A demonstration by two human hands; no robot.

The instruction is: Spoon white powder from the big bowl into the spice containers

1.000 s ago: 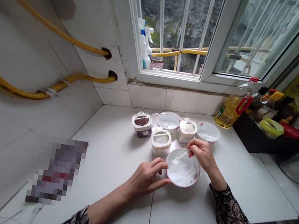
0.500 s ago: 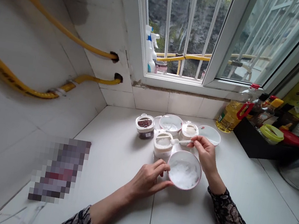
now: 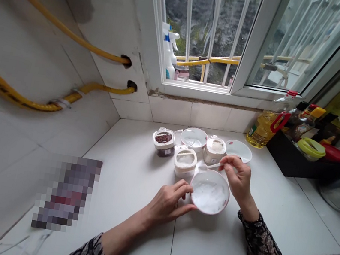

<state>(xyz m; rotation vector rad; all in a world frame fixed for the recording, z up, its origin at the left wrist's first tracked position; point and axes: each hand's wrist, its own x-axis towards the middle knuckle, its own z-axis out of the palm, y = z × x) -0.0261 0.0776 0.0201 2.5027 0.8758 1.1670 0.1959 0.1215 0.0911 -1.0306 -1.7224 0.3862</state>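
Observation:
A bowl (image 3: 210,192) with white contents stands on the white counter, its left rim gripped between the fingers and thumb of my left hand (image 3: 170,201). My right hand (image 3: 236,177) pinches the handle of a small white spoon (image 3: 202,168), whose head is over the bowl's back left rim. Just behind the bowl is an open jar of white grains (image 3: 185,161). Further back are a jar with dark red contents (image 3: 164,141), a second bowl (image 3: 194,138), a jar of pale powder (image 3: 215,149) and a third bowl (image 3: 238,150).
An oil bottle (image 3: 263,123) stands at the back right beside a black box (image 3: 295,159) of condiment bottles. A pixelated dark item (image 3: 69,193) lies on the left of the counter. Yellow pipes (image 3: 58,17) run along the left wall below and beside the window.
The spoon in my right hand has moved from the jar of white grains toward me, to the bowl's back rim. My left hand has kept its hold on the bowl.

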